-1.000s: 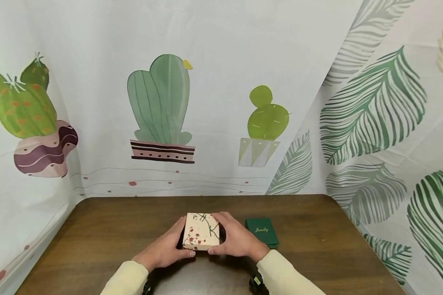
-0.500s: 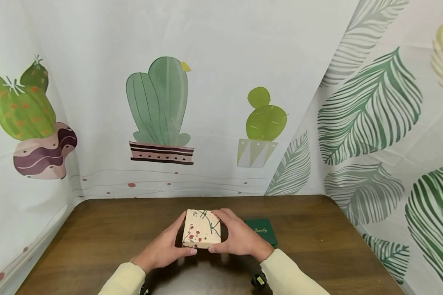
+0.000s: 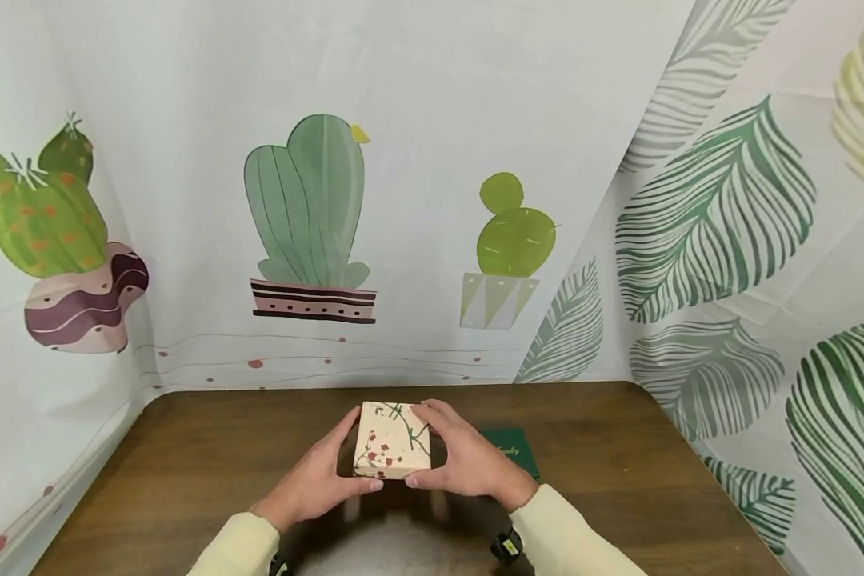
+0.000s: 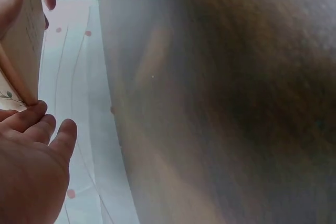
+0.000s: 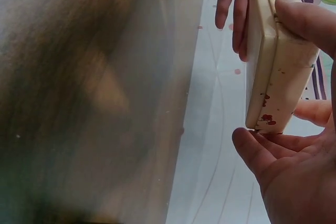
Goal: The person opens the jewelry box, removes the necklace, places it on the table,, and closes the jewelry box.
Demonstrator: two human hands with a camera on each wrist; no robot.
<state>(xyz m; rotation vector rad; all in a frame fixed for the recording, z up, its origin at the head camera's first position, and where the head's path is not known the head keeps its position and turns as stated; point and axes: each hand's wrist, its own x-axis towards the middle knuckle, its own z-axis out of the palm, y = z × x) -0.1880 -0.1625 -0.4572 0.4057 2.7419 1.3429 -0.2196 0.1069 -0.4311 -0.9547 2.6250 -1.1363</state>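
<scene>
A small cream box [image 3: 392, 440] with red blossoms and green twigs printed on it is held off the table between both hands. My left hand [image 3: 313, 478] grips its left side, thumb at the near edge and fingers along the far part. On the opposite side, my right hand [image 3: 470, 458] grips it, with a finger over the top far corner. In the right wrist view a seam between lid and base runs along the box [image 5: 283, 77], and the two parts sit together. The left wrist view catches only part of the box [image 4: 25, 40].
Behind my right wrist lies a dark green box [image 3: 522, 450] with gold "Jewelry" lettering, partly covered by the hand. The brown wooden table [image 3: 209, 448] ends at a cloth backdrop [image 3: 418, 160] printed with cacti and leaves.
Both hands have raised the cream box a little, moving it up in the head view. My right hand now covers more of the green box.
</scene>
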